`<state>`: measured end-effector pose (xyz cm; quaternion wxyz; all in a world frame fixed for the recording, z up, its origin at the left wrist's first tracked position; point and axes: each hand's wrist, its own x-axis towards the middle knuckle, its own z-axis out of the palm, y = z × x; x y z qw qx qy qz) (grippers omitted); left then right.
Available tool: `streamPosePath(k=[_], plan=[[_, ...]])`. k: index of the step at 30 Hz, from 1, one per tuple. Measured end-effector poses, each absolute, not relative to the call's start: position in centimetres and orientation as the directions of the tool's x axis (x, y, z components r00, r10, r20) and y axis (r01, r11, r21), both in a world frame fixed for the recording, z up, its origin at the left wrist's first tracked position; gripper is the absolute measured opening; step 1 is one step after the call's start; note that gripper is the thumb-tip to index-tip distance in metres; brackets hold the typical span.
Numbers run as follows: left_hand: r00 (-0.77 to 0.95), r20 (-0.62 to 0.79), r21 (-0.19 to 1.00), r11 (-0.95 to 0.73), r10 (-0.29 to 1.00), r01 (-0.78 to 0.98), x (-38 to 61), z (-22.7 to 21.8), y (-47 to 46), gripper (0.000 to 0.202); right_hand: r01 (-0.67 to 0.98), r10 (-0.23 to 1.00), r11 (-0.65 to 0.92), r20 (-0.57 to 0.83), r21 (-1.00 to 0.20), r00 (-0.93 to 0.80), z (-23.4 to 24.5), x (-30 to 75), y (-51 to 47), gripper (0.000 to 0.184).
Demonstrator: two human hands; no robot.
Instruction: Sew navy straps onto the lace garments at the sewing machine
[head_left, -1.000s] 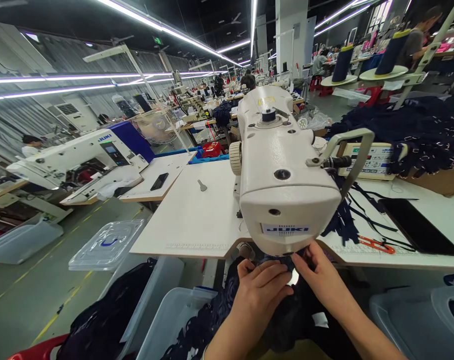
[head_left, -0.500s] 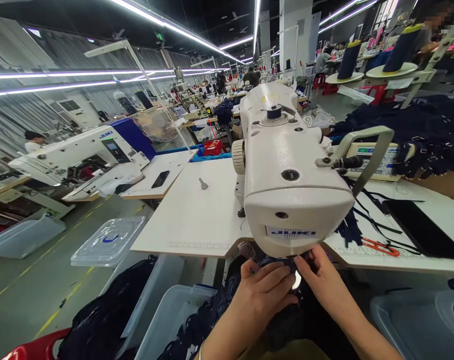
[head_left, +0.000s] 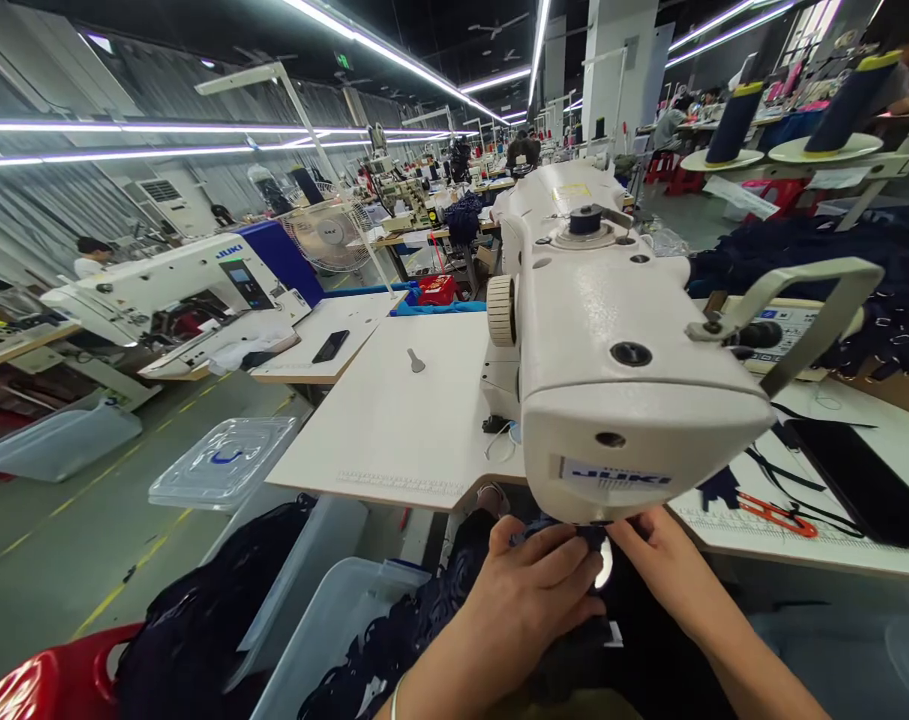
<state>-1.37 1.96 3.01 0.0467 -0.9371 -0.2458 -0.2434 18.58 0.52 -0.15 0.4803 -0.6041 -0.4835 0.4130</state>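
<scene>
dark navy lace fabric (head_left: 424, 630) | bunched | under sewing machine head (head_left: 619, 400)

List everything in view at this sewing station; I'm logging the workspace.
sewing machine: one, white, centre of the table, head above the hands
table: one, white, under the machine
lace fabric: one piece, navy, below the table edge, under both hands
snips: one, orange-red, on the table right of the machine
phone: one, black, far right on the table
thread cones: two, navy, on stands at upper right
second sewing machine: one, white and blue, next table to the left
bin lid: one, clear, low at the left of the table
left hand: on the fabric under the machine head
right hand: beside it, fingertips at the fabric
</scene>
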Motion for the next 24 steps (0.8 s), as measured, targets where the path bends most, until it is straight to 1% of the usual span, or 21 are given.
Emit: streamPosePath(k=[4,6,8,13,20,24], plan=[[0.693,0.537,0.034,-0.833,0.482,0.552,-0.7,3.0,1.3,0.025,0.292,0.984,-0.022,0.031,-0.956,0.175,0.8,19.5,2.2,0.021],[0.668,0.550,0.009,-0.803,0.502,0.596,-0.5,2.6,1.0,0.028,0.336,0.984,0.023,0.081,-0.942,0.157,1.0,19.6,3.1,0.023],[0.661,0.551,-0.028,-0.780,0.510,0.625,-0.3,2.1,0.7,0.031,0.351,0.983,0.062,0.118,-0.934,0.138,0.8,19.6,3.8,0.020],[0.645,0.559,-0.068,-0.746,0.522,0.662,0.2,1.4,0.3,0.035,0.381,0.982,0.054,0.118,-0.923,0.148,-0.2,19.6,4.8,0.015],[0.616,0.573,-0.055,-0.724,0.541,0.688,0.8,2.0,0.3,0.033,0.393,0.976,0.099,0.167,-0.914,0.142,0.1,19.3,5.8,0.021],[0.598,0.600,-0.032,-0.731,0.532,0.682,0.9,1.9,0.3,0.030,0.422,0.970,0.137,0.208,-0.896,0.127,0.3,19.3,6.0,0.017]])
